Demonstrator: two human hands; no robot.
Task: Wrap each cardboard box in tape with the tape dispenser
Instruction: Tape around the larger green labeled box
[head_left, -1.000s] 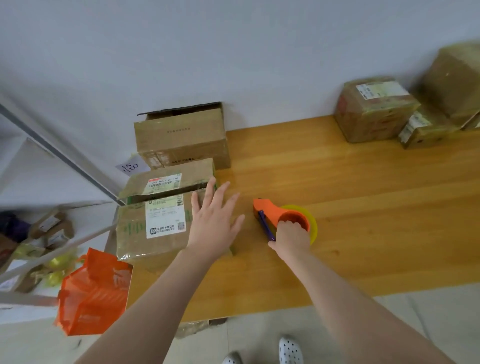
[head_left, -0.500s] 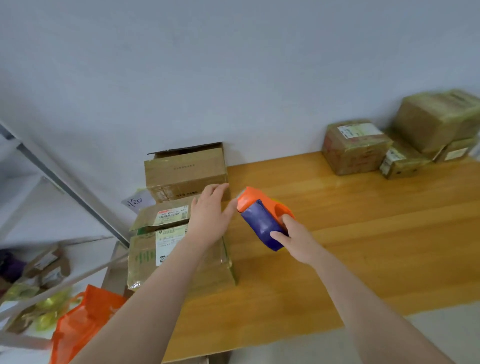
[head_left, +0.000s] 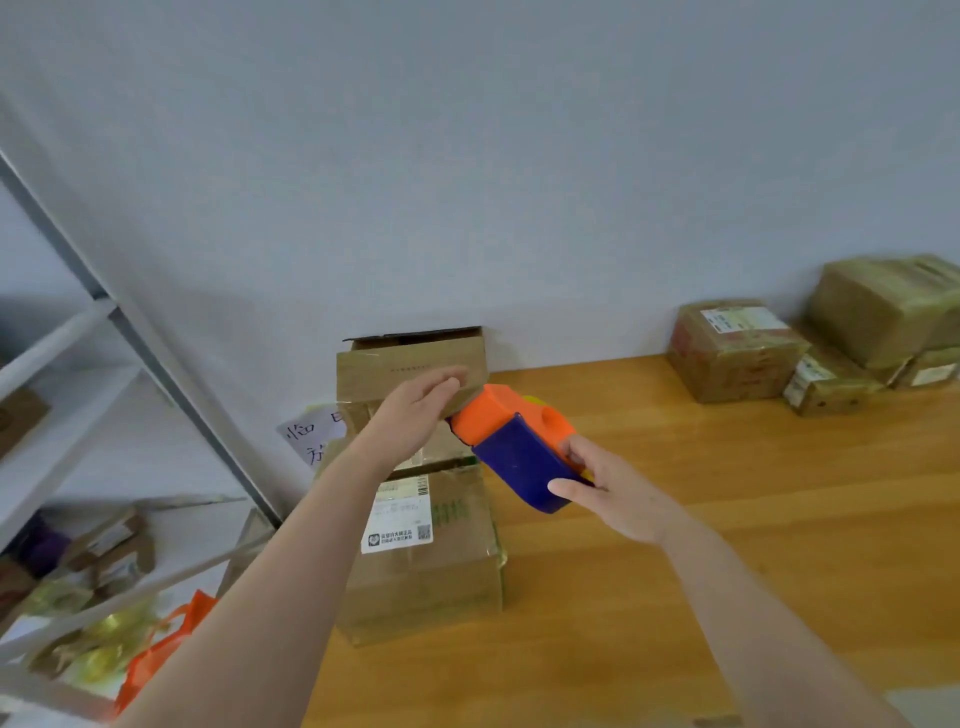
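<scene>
Right hand (head_left: 608, 491) grips the tape dispenser (head_left: 519, 457), nose aimed up-left. Left hand (head_left: 413, 418), fingers straight together, sits right beside it.

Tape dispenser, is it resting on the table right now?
No, the right hand holds the tape dispenser up off the table.

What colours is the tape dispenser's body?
The tape dispenser is orange and dark blue; head view shows it best.

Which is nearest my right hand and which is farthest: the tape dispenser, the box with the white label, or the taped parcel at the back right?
1. tape dispenser, gripped by the right hand itself.
2. box with the white label, just left of it and lower.
3. taped parcel, far back on the right.
</scene>
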